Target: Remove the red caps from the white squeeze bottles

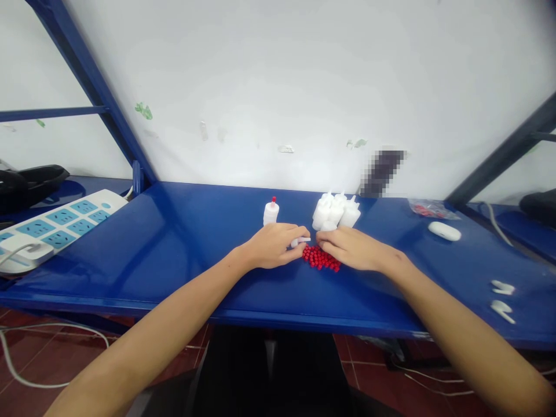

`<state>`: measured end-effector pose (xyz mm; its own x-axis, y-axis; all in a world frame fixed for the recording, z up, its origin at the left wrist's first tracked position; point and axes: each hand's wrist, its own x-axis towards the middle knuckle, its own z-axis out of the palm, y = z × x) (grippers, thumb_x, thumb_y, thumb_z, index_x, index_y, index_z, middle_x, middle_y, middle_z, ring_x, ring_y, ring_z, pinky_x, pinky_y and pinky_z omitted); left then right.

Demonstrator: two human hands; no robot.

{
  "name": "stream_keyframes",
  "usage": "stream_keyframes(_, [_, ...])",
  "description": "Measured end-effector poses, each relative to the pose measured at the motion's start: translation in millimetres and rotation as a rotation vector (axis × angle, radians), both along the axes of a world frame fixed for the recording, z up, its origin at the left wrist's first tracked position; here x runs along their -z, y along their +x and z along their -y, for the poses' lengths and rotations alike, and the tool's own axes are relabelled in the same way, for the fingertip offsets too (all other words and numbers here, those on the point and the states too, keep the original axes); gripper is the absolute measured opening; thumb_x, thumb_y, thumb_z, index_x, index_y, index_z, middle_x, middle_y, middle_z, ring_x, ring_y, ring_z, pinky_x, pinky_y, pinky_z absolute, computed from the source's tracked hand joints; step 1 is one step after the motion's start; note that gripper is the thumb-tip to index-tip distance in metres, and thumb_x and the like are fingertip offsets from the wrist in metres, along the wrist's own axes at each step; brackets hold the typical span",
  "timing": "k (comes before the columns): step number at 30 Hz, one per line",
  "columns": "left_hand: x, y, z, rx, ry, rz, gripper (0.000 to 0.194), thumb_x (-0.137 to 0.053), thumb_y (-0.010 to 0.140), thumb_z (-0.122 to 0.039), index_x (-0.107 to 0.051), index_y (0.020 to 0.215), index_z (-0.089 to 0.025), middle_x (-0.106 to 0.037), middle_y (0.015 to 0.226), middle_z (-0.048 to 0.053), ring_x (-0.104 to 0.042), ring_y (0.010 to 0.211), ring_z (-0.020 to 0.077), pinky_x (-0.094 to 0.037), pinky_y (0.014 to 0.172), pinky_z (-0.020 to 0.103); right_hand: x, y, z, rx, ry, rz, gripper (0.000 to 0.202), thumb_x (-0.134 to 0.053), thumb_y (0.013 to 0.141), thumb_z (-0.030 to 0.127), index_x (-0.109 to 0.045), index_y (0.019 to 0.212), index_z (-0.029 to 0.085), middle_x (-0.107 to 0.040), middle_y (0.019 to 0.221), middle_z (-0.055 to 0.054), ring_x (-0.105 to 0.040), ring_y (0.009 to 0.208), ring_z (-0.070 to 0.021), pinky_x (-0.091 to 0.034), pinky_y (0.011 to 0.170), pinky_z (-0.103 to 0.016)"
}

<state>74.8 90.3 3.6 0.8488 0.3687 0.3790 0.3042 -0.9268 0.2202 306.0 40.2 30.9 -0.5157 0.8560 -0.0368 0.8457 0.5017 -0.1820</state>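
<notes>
My left hand [278,245] is closed round a small white bottle [296,242] whose nozzle end points right. My right hand [354,247] has its fingers bent at the upper right edge of a pile of small red caps [320,258]; what its fingertips hold, if anything, is hidden. Behind my right hand stand several white bottles [333,211] with bare nozzles, in a cluster. One white bottle with a red cap [271,211] stands upright behind my left hand.
A white power strip [73,223] lies at the left of the blue table [182,231]. On the right are a plastic bag with red pieces [430,209], a white earphone case [444,231] and two white earphones [503,311]. A white wall stands behind.
</notes>
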Motion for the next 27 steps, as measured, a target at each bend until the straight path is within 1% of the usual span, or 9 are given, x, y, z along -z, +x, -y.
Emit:
stream_keyframes(2, [-0.6,0,0,0.000,-0.005,0.000,0.021,-0.041,0.099,-0.030,-0.057,0.105,-0.018,-0.065,0.087,0.004,-0.060,0.078,0.0186,-0.042,0.073,0.029,-1.1,-1,1,0.000,-0.009,-0.008,0.027,-0.034,0.099,0.023,-0.057,0.087,0.020,-0.066,0.079,-0.005,-0.059,0.071,-0.0182,-0.036,0.063,-0.028])
stream_keyframes(5, [-0.6,1,0,-0.003,-0.005,0.002,0.021,-0.041,0.100,-0.031,-0.057,0.105,-0.018,-0.065,0.086,0.003,-0.059,0.076,0.0179,-0.041,0.071,0.029,-2.0,-2,2,0.021,-0.005,-0.008,0.025,-0.033,0.099,0.022,-0.055,0.086,0.020,-0.064,0.076,-0.004,-0.058,0.069,-0.0178,-0.036,0.064,-0.028])
stream_keyframes(9, [0.7,1,0,-0.011,0.005,0.000,0.021,-0.041,0.100,-0.032,-0.056,0.105,-0.018,-0.064,0.084,0.002,-0.058,0.074,0.0173,-0.040,0.068,0.028,0.8,0,1,0.024,0.017,-0.042,0.018,-0.038,0.096,0.019,-0.056,0.099,0.020,-0.065,0.079,-0.004,-0.059,0.069,-0.0179,-0.037,0.063,-0.028])
stream_keyframes(12, [0.8,0,-1,-0.017,0.006,-0.009,0.021,-0.041,0.100,-0.032,-0.056,0.103,-0.018,-0.064,0.084,0.002,-0.058,0.074,0.0175,-0.040,0.068,0.028,4.3,3,-2,-0.010,-0.013,-0.080,0.022,-0.040,0.096,0.019,-0.058,0.108,0.020,-0.069,0.085,-0.006,-0.061,0.072,-0.0183,-0.039,0.064,-0.028])
stream_keyframes(15, [0.0,0,-1,-0.026,0.005,-0.017,0.020,-0.041,0.099,-0.032,-0.056,0.102,-0.018,-0.063,0.082,0.002,-0.058,0.074,0.0176,-0.040,0.068,0.028,5.9,6,-3,-0.044,-0.035,-0.094,0.026,-0.038,0.099,0.021,-0.059,0.113,0.021,-0.071,0.094,-0.007,-0.063,0.078,-0.0188,-0.042,0.068,-0.029])
stream_keyframes(18, [-0.6,0,-1,-0.028,0.010,-0.012,0.020,-0.042,0.099,-0.032,-0.057,0.103,-0.019,-0.063,0.083,0.002,-0.059,0.074,0.0178,-0.040,0.068,0.029,5.4,7,-4,-0.070,-0.038,-0.107,0.026,-0.038,0.100,0.023,-0.061,0.112,0.022,-0.071,0.097,-0.007,-0.064,0.081,-0.0191,-0.044,0.070,-0.030])
stream_keyframes(22, [-0.3,0,-1,-0.020,0.010,-0.008,0.020,-0.041,0.099,-0.031,-0.056,0.104,-0.019,-0.064,0.083,0.002,-0.059,0.074,0.0177,-0.040,0.068,0.028,4.4,7,-4,-0.081,-0.062,-0.115,0.024,-0.040,0.100,0.023,-0.062,0.107,0.022,-0.071,0.091,-0.005,-0.063,0.075,-0.0179,-0.044,0.068,-0.028])
stream_keyframes(27, [0.2,-1,-2,-0.017,0.019,-0.008,0.021,-0.039,0.100,-0.032,-0.055,0.102,-0.019,-0.063,0.083,0.002,-0.058,0.075,0.0180,-0.040,0.068,0.029,4.3,8,-5,-0.079,-0.046,-0.104,0.025,-0.040,0.099,0.023,-0.063,0.110,0.024,-0.072,0.095,-0.004,-0.064,0.078,-0.0179,-0.044,0.070,-0.028])
